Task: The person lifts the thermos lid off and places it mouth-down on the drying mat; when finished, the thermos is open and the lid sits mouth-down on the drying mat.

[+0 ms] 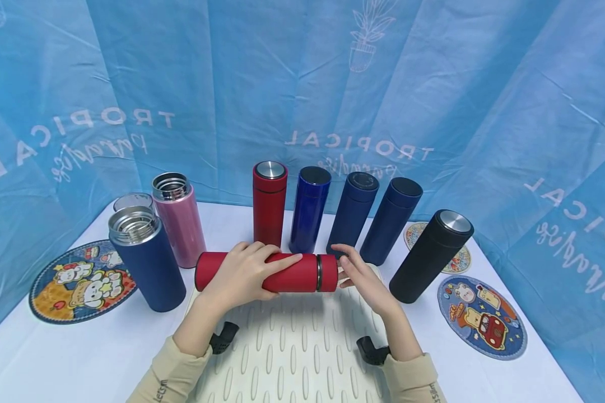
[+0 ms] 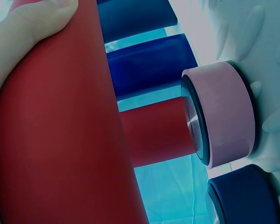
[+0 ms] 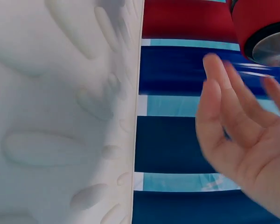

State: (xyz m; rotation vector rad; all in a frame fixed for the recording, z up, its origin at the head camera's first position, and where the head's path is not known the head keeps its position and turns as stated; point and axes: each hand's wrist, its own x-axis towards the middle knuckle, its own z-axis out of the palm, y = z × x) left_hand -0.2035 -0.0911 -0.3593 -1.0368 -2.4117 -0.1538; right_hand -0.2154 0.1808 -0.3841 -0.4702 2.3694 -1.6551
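Observation:
In the head view, my left hand (image 1: 244, 274) grips a red thermos (image 1: 299, 274) around its body and holds it sideways, lid end to the right. The left wrist view shows the red body (image 2: 65, 130) up close, with one finger along it. At the lid end hovers my right hand (image 1: 365, 285). Its fingers are loosely spread, and in the right wrist view they are apart from the red lid (image 3: 266, 23) with its silver top. Beneath the thermos are a pink lid (image 2: 226, 114) and a dark blue lid (image 2: 245, 198) on the white ridged surface (image 1: 282, 347).
At left stand a lidless dark blue thermos (image 1: 151, 271) and a lidless pink thermos (image 1: 181, 232). Behind are a red thermos (image 1: 269, 212), a shiny blue one (image 1: 309, 215) and two navy thermoses (image 1: 353, 215). A black thermos (image 1: 426, 263) stands right. Cartoon mats (image 1: 481, 316) lie at both sides.

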